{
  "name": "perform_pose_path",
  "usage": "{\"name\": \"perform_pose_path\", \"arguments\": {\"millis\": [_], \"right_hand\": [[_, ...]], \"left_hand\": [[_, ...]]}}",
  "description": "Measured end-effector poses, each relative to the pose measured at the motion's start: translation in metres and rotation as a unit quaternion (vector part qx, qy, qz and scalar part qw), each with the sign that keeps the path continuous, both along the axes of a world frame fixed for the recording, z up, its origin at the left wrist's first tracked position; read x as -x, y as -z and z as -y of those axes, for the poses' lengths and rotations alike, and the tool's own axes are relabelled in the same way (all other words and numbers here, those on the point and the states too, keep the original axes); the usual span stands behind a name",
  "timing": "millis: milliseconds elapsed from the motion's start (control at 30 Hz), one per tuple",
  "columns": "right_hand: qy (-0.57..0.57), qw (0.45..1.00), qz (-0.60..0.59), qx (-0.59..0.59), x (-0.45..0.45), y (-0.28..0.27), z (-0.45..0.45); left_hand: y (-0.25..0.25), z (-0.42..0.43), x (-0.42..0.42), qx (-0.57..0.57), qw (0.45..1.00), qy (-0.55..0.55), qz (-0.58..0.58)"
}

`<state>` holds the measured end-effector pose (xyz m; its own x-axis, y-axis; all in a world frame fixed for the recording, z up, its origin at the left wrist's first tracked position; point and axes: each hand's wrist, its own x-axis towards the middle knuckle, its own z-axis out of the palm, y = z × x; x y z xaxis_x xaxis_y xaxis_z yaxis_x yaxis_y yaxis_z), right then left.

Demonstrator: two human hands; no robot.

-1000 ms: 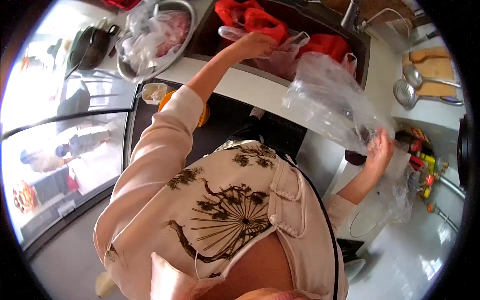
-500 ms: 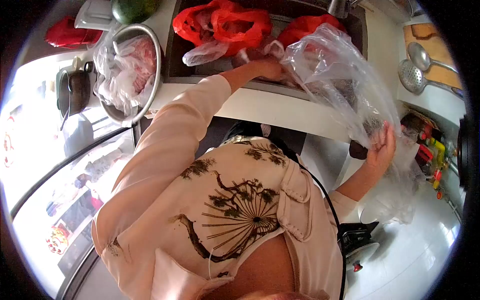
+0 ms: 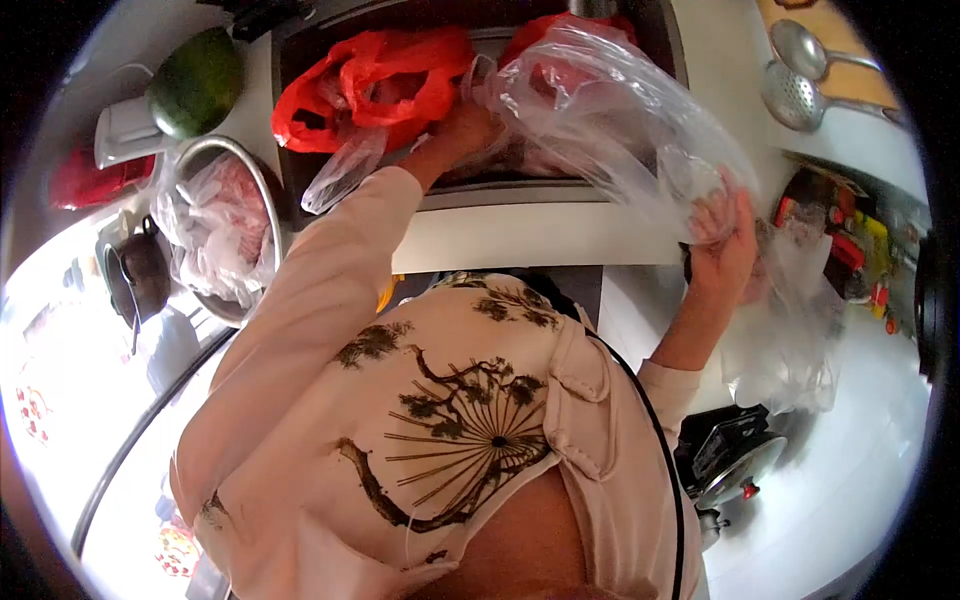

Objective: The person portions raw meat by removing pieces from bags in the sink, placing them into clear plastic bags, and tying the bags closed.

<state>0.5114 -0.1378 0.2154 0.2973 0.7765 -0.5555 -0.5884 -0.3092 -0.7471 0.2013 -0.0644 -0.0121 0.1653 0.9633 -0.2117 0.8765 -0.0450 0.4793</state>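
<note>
A large clear plastic bag (image 3: 610, 110) stretches from the sink (image 3: 450, 203) toward the right, over the counter edge. My right hand (image 3: 725, 240) grips its right end, the fingertips showing through the plastic. My left hand (image 3: 465, 135) reaches into the sink beside the bag's other end; its fingers are hidden. Close by on the left lies an open red plastic bag (image 3: 375, 75), with a small clear bag (image 3: 345, 170) at its lower edge. Another red bag (image 3: 530, 35) sits behind the clear one. What lies under the plastic is hard to make out.
Left of the sink, a metal basin (image 3: 268, 190) holds a plastic bag of pinkish meat (image 3: 235, 220). Behind it are a watermelon (image 3: 197, 82) and a white container (image 3: 125, 132). A ladle (image 3: 800, 48) and a skimmer (image 3: 795, 97) rest at right. A pot lid (image 3: 745, 470) is lower right.
The view has shifted, so the sink appears farther left. My right hand has moved up and inward with the clear bag's end. My left hand stays in the sink.
</note>
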Motion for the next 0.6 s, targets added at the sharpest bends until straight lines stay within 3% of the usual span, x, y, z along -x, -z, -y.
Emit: {"name": "perform_pose_path", "arguments": {"millis": [100, 200, 267, 367, 600], "right_hand": [[-0.003, 0.999, -0.041, -0.008, 0.009, -0.001, -0.002], [-0.007, 0.998, -0.059, -0.008, 0.014, 0.0, -0.004], [-0.014, 0.997, -0.072, -0.006, 0.017, -0.002, -0.005], [-0.015, 0.999, -0.011, 0.028, 0.022, -0.004, -0.003], [-0.051, 0.996, -0.068, -0.007, 0.011, 0.011, 0.005]], "left_hand": [[0.027, -0.005, 0.002, 0.021, 0.994, 0.099, 0.045], [0.024, -0.002, 0.001, -0.037, 0.988, 0.133, 0.068], [0.008, -0.005, 0.007, -0.001, 0.983, 0.16, -0.088], [0.026, -0.011, 0.018, -0.096, 0.964, 0.231, -0.094], [0.034, -0.021, 0.01, -0.024, 0.976, 0.205, -0.068]]}}
